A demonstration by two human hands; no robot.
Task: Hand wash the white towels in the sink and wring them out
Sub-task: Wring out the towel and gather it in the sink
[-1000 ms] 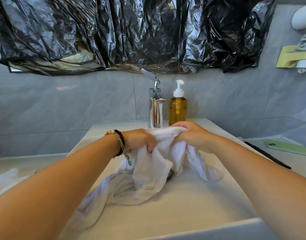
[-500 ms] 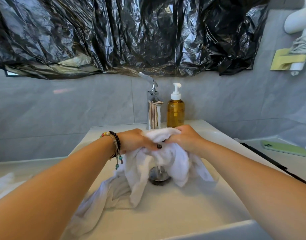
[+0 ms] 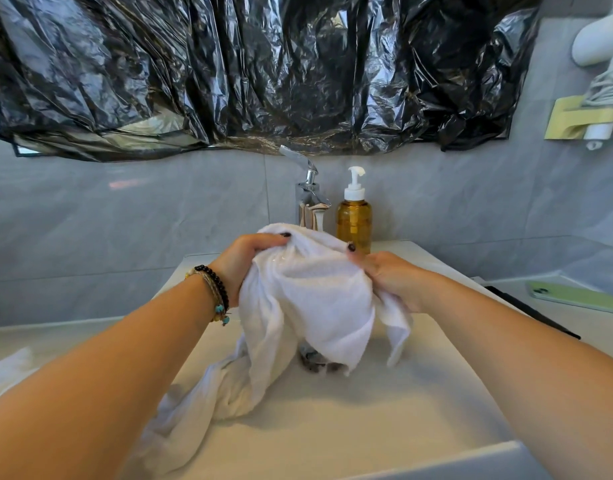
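Note:
A wet white towel (image 3: 308,292) hangs bunched over the white sink (image 3: 332,427), just in front of the chrome faucet (image 3: 310,199). My left hand (image 3: 246,261), with bead bracelets on its wrist, grips the towel's upper left part. My right hand (image 3: 391,278) grips the upper right part, fingers curled into the cloth. The towel's lower end trails down to the basin floor and out toward the front left. It partly hides the metal drain (image 3: 315,360). Another white cloth (image 3: 7,368) lies on the counter at the far left.
An amber pump soap bottle (image 3: 354,216) stands right of the faucet. A green phone (image 3: 575,297) and a thin black object (image 3: 530,313) lie on the right counter. Black plastic sheeting (image 3: 263,71) covers the wall above. A white appliance with a cord (image 3: 602,46) hangs at top right.
Both hands have lifted the towel higher and spread apart, so the cloth is stretched between them. The drain below came into view.

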